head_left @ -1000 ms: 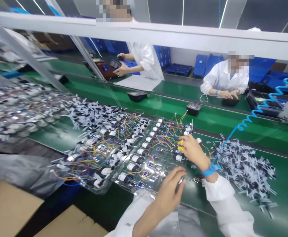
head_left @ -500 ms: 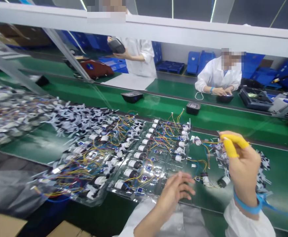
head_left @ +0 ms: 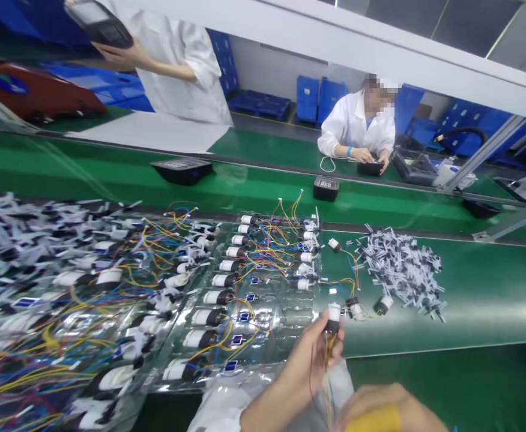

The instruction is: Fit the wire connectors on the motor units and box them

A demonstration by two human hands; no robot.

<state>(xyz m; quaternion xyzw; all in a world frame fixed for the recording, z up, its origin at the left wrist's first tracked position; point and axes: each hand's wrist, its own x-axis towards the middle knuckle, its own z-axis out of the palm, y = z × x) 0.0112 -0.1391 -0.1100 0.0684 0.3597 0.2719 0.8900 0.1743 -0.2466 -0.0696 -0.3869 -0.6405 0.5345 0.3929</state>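
My left hand grips a small white-and-black cylindrical motor between thumb and fingers, white end up. Thin yellow, red and blue wires hang from its dark end toward the bottom edge. Beside those wires, low in the picture, is my right hand, blurred and cut off, with yellow covering on a bent finger; its fingertips are out of sight. Just past the left hand lie a few loose wired motors on the green surface. To the left, a clear plastic tray carries rows of similar motors with tangled wires.
A heap of small black-and-white strips lies at right, with a bigger heap at left beside more wired motors. Black devices rest on the green belt behind. Two people in white coats work across it, below a white beam.
My left hand was open and has closed around a motor. My right hand, raised with wires pinched at the right before, has come down to the bottom edge. The view has swung right.
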